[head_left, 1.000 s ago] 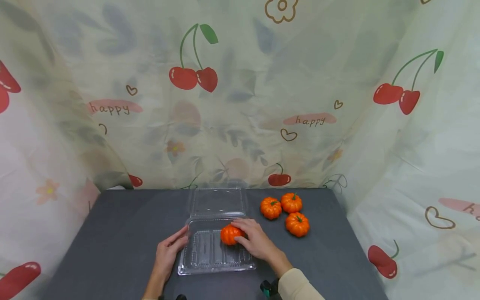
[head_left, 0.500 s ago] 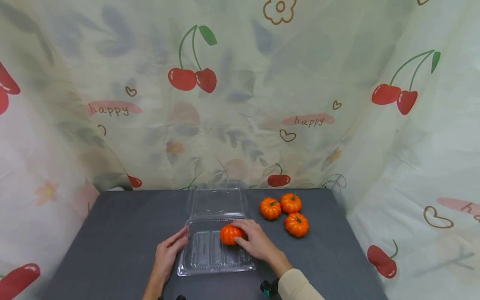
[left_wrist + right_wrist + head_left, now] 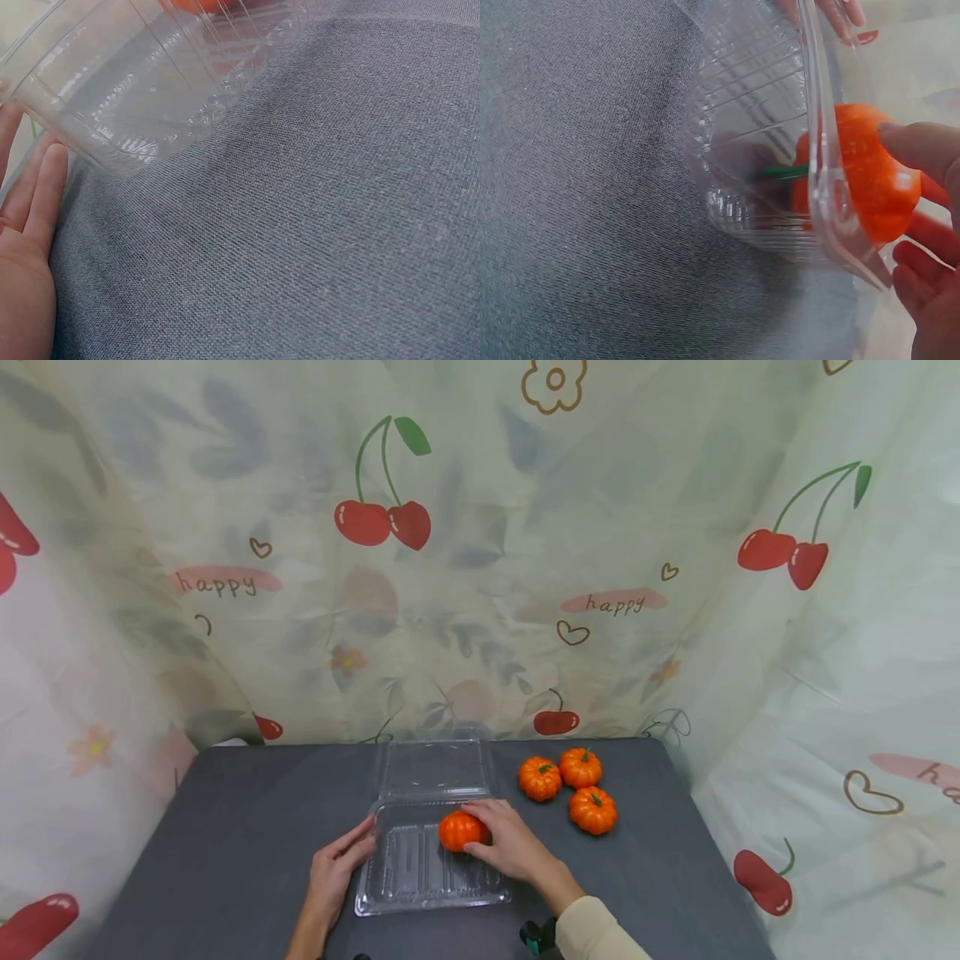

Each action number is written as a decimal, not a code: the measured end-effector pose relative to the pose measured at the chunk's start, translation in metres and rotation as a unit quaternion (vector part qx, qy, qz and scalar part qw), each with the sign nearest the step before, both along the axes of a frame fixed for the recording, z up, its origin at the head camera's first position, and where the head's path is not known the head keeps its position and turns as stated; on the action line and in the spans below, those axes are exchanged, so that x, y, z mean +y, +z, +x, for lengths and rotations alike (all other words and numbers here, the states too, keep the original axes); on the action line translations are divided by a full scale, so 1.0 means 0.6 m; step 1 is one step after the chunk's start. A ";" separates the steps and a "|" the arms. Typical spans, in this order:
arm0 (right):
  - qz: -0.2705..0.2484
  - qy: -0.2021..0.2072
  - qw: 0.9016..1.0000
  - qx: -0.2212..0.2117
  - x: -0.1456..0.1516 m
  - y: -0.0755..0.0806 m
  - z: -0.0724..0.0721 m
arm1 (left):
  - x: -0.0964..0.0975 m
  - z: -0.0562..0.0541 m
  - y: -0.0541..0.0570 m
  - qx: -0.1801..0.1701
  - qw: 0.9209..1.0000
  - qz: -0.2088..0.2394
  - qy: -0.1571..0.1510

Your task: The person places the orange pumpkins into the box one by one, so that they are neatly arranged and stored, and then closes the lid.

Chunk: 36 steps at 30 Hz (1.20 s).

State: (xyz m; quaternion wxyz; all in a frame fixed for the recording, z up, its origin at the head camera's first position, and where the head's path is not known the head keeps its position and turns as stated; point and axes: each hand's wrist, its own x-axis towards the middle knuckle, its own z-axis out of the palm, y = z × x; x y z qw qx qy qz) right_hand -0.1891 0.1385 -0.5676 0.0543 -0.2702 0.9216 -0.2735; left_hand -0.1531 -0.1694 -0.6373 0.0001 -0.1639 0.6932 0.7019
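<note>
The right hand (image 3: 514, 843) is gripping a pumpkin (image 3: 455, 832), seemingly inside the box (image 3: 420, 902); the left hand (image 3: 333, 870), fingers straight, is touching its left edge.

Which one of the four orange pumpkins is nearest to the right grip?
The pumpkin at the open plastic box: the right grip holds it. The other three pumpkins lie on the table, right of the box, not held.

Tray (image 3: 405, 860): placed on table (image 3: 247, 852), lid (image 3: 435, 767) spread behind. Pumpkin (image 3: 459, 832): held by right hand (image 3: 512, 843) in tray's right half, floor contact not clearly seen. Left hand (image 3: 332, 870): set against left rim. Three pumpkins (image 3: 581, 769): grouped right of lid. Curtain (image 3: 480, 585): hung behind table.
</note>
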 end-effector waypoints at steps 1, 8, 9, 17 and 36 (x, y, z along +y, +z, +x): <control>0.003 -0.001 1.000 0.003 0.000 0.001 0.001 | 0.000 0.000 0.000 -0.001 1.000 0.002 -0.001; 0.034 -0.018 0.998 0.058 0.001 0.012 0.005 | 0.001 0.000 -0.002 -0.004 1.000 0.001 0.001; 0.042 -0.026 0.997 0.066 0.002 0.014 0.005 | 0.001 0.001 -0.002 -0.003 1.000 0.001 0.001; 0.100 -0.117 0.985 0.076 0.009 0.014 0.003 | 0.003 0.002 -0.002 0.017 1.000 -0.013 0.011; 0.136 -0.149 0.973 0.109 0.055 -0.018 -0.031 | 0.001 0.006 -0.002 0.013 1.000 0.014 0.007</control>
